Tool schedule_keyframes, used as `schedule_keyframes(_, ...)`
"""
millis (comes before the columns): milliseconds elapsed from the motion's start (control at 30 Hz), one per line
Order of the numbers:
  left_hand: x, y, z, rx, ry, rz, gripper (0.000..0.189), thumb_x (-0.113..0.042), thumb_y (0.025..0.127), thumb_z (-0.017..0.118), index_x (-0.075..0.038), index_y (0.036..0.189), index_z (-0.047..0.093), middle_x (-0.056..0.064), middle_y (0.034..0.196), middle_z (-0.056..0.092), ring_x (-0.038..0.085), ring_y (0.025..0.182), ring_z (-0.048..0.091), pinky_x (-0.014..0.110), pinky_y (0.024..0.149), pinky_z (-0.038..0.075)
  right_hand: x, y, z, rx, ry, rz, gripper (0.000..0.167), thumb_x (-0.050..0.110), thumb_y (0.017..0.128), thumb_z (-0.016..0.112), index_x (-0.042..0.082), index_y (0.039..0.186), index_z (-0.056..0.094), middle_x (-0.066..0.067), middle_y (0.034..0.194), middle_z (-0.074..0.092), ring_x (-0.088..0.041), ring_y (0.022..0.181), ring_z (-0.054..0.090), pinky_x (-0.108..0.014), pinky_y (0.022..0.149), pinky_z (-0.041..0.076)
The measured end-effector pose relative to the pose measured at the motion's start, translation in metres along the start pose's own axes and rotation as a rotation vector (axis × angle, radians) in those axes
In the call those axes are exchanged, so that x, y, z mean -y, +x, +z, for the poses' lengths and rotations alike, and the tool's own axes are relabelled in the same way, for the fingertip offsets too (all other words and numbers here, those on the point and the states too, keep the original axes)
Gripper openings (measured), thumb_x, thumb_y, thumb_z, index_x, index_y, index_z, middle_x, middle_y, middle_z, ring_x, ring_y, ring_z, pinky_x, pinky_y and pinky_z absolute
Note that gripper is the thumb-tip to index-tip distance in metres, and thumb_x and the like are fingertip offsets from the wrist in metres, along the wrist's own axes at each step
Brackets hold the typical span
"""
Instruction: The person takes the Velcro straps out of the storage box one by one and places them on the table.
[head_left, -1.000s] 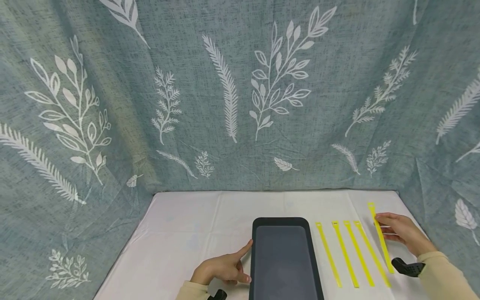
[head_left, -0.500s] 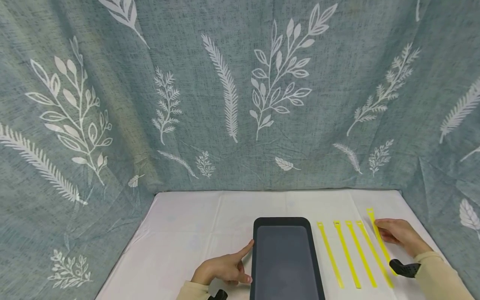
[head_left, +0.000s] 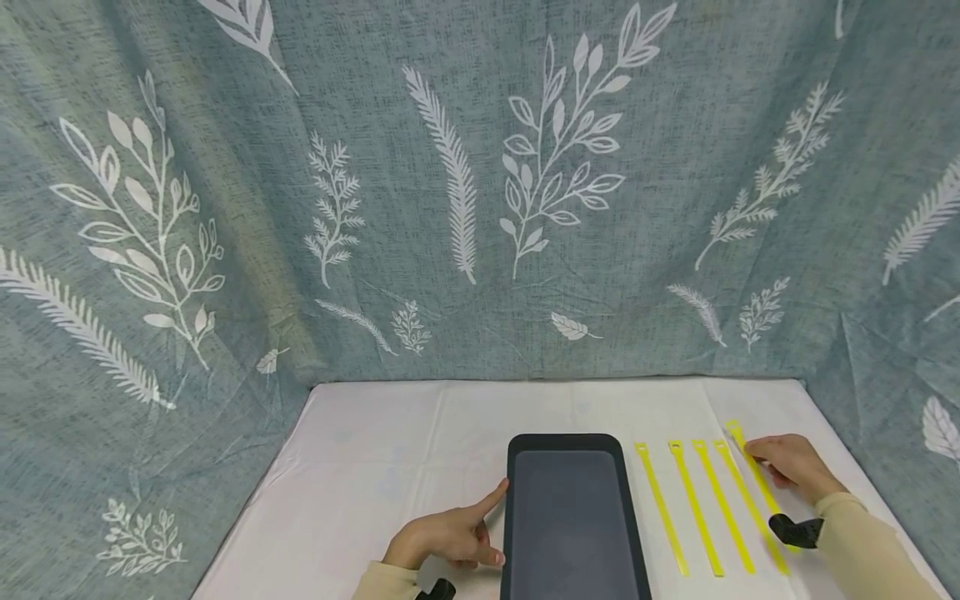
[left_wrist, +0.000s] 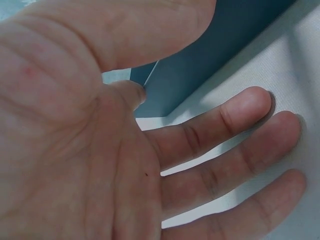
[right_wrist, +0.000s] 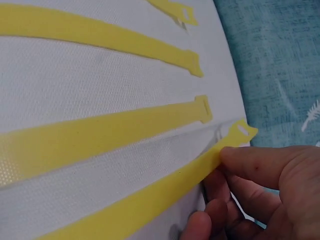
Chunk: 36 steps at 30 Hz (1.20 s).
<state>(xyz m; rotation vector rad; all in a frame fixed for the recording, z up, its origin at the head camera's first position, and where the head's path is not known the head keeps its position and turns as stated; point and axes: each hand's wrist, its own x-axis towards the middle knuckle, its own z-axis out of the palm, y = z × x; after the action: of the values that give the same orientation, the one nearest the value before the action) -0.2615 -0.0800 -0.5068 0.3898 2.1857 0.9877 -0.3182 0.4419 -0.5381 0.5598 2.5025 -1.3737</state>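
My right hand (head_left: 798, 467) pinches a yellow hook-and-loop cable tie (head_left: 761, 483) between thumb and fingers, just below its slotted head. In the right wrist view the tie's head (right_wrist: 242, 131) stands a little off the white cloth. Several more yellow cable ties (head_left: 697, 508) lie side by side to its left, heads pointing away from me. A dark grey tray (head_left: 566, 442) with a black rim stands left of them, its near end cut off by the frame. At the tray's left side, my left hand (head_left: 450, 533) touches the rim with index finger and thumb; its other fingers are loosely extended.
White cloth (head_left: 375, 442) covers the table, with a blue-green leaf-print curtain (head_left: 450, 208) hanging behind and at both sides. A dark wrist device (head_left: 795, 531) on the right wrist hides part of the held tie.
The right hand has shifted left with the pinched cable tie, bringing it closer to the row and lower. The left hand stays at the tray.
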Motion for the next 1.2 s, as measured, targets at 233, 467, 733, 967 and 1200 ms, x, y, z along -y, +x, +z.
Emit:
schedule_keyframes(233,0.002,-0.002,0.001,0.001,0.001,0.009,0.102,-0.017,0.087,0.081,-0.025,0.164,0.015,0.006,0.078,0.058,0.017,0.061,0.051,0.029,0.053,0.040,0.003,-0.003,0.001,0.000,-0.027,0.000,0.027,0.024,0.094,0.058,0.001,0.080,0.063,0.003,0.058,0.045,-0.012,0.054,0.046,-0.027,0.054,0.044)
schedule_keyframes(467,0.002,-0.004,-0.001,-0.002,0.001,0.006,0.102,-0.016,0.087,0.081,-0.026,0.164,0.015,0.006,0.078,0.058,0.017,0.060,0.051,0.029,0.052,0.040,0.004,-0.007,0.003,-0.006,-0.066,-0.016,0.030,0.029,0.093,0.057,0.009,0.071,0.061,0.004,0.055,0.044,-0.012,0.053,0.046,-0.029,0.055,0.042)
schedule_keyframes(733,0.003,-0.007,0.001,0.019,-0.010,0.005,0.102,-0.016,0.088,0.080,-0.024,0.165,0.014,0.006,0.079,0.059,0.017,0.061,0.051,0.029,0.053,0.040,0.000,-0.011,0.008,-0.037,-0.136,-0.035,0.045,0.030,0.093,0.060,-0.013,0.103,0.063,0.001,0.061,0.049,-0.015,0.057,0.050,-0.030,0.059,0.044)
schedule_keyframes(967,0.004,-0.003,-0.006,0.056,-0.013,0.020,0.102,-0.017,0.090,0.078,-0.026,0.165,0.010,0.005,0.080,0.060,0.017,0.062,0.052,0.029,0.054,0.042,0.003,-0.009,0.007,-0.020,-0.133,-0.028,0.048,0.043,0.098,0.053,0.001,0.077,0.061,0.003,0.056,0.044,-0.014,0.054,0.048,-0.030,0.059,0.042)
schedule_keyframes(1200,0.007,-0.001,-0.013,0.097,0.024,-0.020,0.100,-0.029,0.092,0.076,-0.028,0.165,0.008,0.006,0.088,0.065,0.019,0.067,0.061,0.033,0.058,0.050,0.011,-0.004,0.005,0.094,0.145,-0.030,0.053,0.047,0.105,0.045,-0.002,0.107,0.065,0.007,0.075,0.059,-0.006,0.064,0.056,-0.024,0.063,0.054)
